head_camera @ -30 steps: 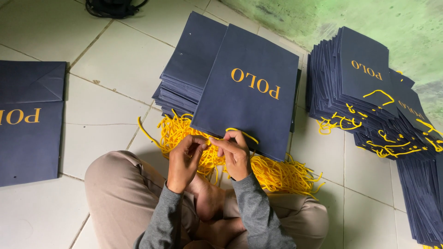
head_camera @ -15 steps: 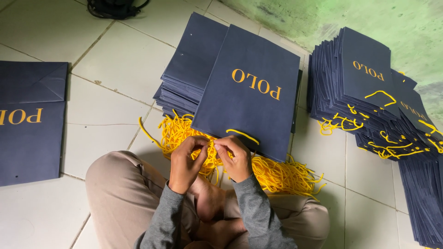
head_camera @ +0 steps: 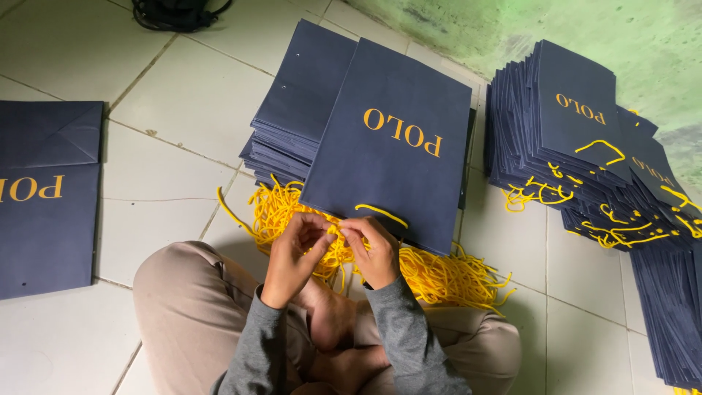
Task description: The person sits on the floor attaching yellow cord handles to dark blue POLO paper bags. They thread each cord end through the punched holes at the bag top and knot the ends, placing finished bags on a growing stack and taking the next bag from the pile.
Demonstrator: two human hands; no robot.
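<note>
Both hands pinch a yellow cord between fingertips: left hand at nine o'clock of it, right hand at three. At twelve lies the navy paper bag, on a cord pile and bag stack.

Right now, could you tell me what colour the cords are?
Yellow cords, clearest in the head view.

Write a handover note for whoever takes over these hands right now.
Left hand and right hand: together pinching a yellow cord at the near edge of the navy paper bag lying flat in front.
Loose yellow cords are heaped under that edge.
Done: corded bags stacked on the right.
Left: the cordless stack beneath and behind the bag.
</note>
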